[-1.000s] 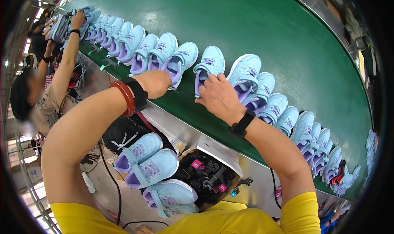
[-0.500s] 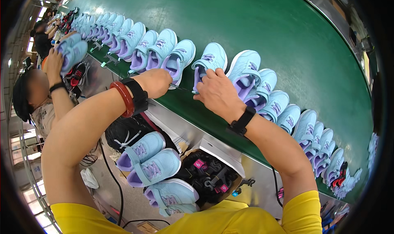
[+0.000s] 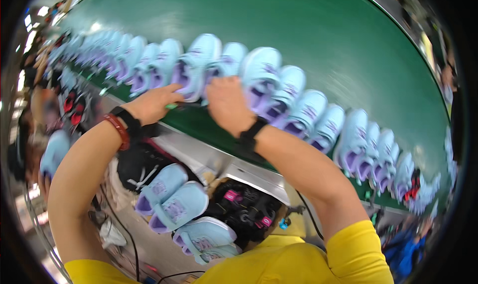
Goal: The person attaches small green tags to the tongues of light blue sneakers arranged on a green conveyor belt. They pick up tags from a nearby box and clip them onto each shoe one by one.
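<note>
A row of light-blue children's shoes with purple laces and linings stands along the near edge of a green belt (image 3: 279, 15). My right hand (image 3: 229, 105) is closed at the opening of one light-blue shoe (image 3: 230, 55), covering its heel. Close beside it on the left stands another shoe (image 3: 201, 50). At that shoe's heel is my left hand (image 3: 157, 105), its fingertips smeared by motion, so its grip is unclear. A small green piece (image 3: 172, 106) shows by its fingers.
Below the belt, several more light-blue shoes (image 3: 179, 204) sit near my lap beside a box of black plastic hangers (image 3: 244, 209) with pink tags. A black bag (image 3: 137, 169) lies left of them. A blurred co-worker at far left is near a light-blue shoe (image 3: 55, 152).
Both hands have shifted left in view. The shoe by my right hand now stands close to its left neighbour, where a gap was. The dark strand between my hands no longer shows.
</note>
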`<move>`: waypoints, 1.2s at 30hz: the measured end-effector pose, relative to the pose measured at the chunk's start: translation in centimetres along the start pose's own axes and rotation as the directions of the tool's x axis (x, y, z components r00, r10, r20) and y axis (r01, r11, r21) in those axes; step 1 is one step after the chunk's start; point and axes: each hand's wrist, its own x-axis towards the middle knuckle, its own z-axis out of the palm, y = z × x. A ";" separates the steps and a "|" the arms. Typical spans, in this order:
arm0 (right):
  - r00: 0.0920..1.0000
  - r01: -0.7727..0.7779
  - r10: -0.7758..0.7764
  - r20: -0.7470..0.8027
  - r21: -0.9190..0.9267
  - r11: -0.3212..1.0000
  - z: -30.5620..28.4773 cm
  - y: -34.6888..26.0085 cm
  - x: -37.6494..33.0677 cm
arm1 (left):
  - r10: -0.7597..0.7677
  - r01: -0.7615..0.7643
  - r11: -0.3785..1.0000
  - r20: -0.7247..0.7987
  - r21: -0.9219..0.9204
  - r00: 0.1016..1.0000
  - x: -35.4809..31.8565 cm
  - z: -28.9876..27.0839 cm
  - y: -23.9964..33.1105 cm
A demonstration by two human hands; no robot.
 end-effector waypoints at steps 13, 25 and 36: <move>0.449 -0.822 0.844 -0.295 0.234 0.519 -28.7 16.0 -35.8 | -0.169 0.200 0.806 -0.107 0.557 0.980 -2.7 -0.9 -3.0; 0.204 -0.936 0.969 0.137 0.317 0.153 -28.2 21.8 -49.2 | 0.133 -0.051 0.897 -0.159 0.439 0.978 1.7 -1.3 7.4; 0.591 -0.777 0.790 0.161 0.376 0.505 -20.9 10.1 -27.7 | 0.199 -0.115 0.948 -0.271 0.298 0.942 6.3 1.7 4.2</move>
